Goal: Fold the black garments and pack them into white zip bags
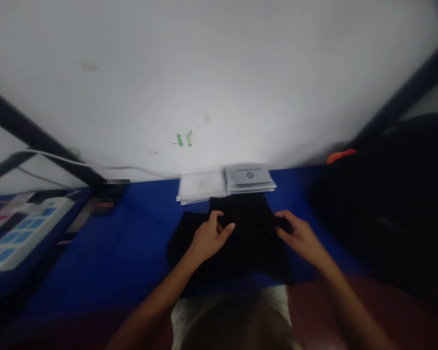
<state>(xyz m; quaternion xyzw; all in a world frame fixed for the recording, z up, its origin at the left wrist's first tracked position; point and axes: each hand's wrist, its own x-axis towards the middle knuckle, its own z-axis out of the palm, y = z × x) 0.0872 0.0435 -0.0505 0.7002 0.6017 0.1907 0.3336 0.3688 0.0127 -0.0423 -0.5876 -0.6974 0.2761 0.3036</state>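
A black cloth garment (250, 238), dark and without visible detail, lies partly folded on the blue-covered table (131, 243) in front of me. My left hand (208, 238) rests on its left part, with thumb and forefinger apart over the cloth; the other fingers are mostly hidden. At the garment's right edge, my right hand (301, 238) has a bit of the black cloth between thumb and fingers. Just behind the garment sit a stack of white plastic packets (202, 185) and a stack of grey printed packets (248, 177).
A white power strip (29, 231) with blue sockets is at the left. A white cable (131, 167) runs along the wall. On the right looms a large black mass (394, 209) beside an orange item (341, 155). Dark frame bars (405, 92) slant on both sides.
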